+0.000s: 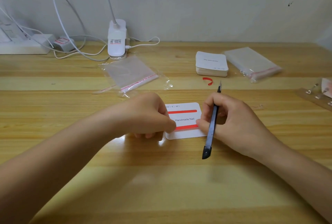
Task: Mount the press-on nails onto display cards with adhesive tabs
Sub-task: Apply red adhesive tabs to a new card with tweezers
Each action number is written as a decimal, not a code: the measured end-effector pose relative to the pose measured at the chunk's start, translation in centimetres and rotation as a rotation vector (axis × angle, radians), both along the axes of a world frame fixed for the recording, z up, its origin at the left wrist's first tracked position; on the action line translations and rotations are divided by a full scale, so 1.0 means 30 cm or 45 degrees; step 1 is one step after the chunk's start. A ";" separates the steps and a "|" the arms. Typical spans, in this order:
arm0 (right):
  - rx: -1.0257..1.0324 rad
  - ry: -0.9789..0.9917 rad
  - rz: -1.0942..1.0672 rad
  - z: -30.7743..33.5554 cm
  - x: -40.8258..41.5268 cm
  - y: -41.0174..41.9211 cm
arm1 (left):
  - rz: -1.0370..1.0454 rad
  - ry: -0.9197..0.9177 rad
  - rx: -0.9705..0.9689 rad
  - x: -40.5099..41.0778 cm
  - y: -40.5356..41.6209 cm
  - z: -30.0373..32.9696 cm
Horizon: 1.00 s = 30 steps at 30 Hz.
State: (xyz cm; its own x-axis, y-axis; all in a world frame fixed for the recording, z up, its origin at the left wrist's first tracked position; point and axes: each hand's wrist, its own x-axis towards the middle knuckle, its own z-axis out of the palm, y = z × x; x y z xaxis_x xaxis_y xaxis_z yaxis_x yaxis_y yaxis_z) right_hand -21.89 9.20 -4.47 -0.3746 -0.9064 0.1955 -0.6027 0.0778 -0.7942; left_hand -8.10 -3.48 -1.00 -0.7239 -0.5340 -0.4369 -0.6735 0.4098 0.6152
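Card [185, 134] lies flat on the table [161, 178] between both hands, its lower red strip [186, 127] running left-right, left hand [149, 114] pinching one end, right hand [231, 116] curled round tweezers [212, 125], fingertip at the other.

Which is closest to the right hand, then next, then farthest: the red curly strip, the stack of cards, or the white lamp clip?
From the right hand:
1. Red curly strip, just beyond it.
2. Stack of cards, farther back.
3. White lamp clip, far back-left by the wall.

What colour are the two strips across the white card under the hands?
Red two strips, plainest in the head view.
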 end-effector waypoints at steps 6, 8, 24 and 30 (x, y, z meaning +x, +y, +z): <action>0.004 0.002 0.016 0.000 0.000 -0.003 | -0.051 -0.134 -0.035 -0.033 -0.017 0.012; 0.001 0.013 0.018 0.001 0.001 -0.003 | -0.049 -0.147 -0.034 -0.040 -0.022 0.011; 0.020 0.122 -0.001 0.003 0.007 0.000 | -0.075 -0.199 -0.075 -0.061 -0.023 0.010; 0.028 0.134 -0.002 0.001 0.008 -0.001 | -0.067 -0.209 -0.078 -0.068 -0.022 0.012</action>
